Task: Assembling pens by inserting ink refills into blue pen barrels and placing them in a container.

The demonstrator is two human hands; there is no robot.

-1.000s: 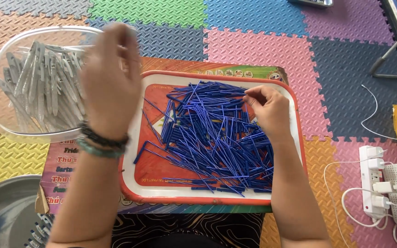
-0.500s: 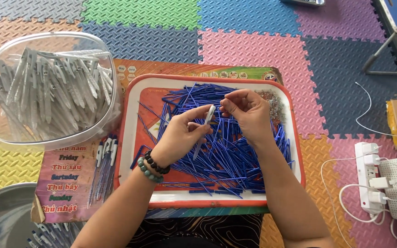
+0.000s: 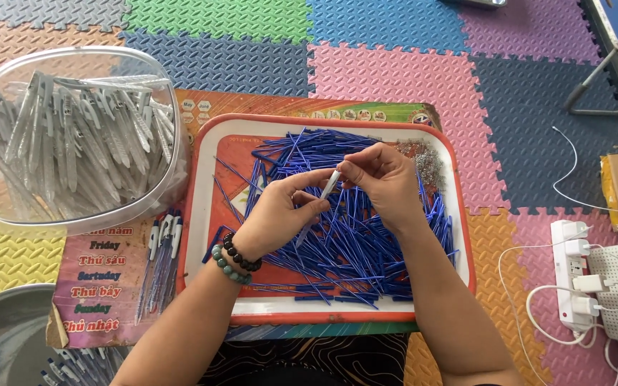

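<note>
Both hands have drawn closer together since half a second ago. Now the left hand [image 3: 280, 214] and right hand [image 3: 380, 182] pinch one clear plastic pen barrel [image 3: 329, 186] between fingertips, just above the red-rimmed plastic tray [image 3: 191, 214]. Seating a refill well seems to need the barrel held steady and aligned. Beneath the grip, thin blue pen refills [image 3: 352, 250] fill the tray; small metal springs [image 3: 427, 161] sit right of it. Far left, a clear plastic bowl [image 3: 8, 78] holds more barrels.
</note>
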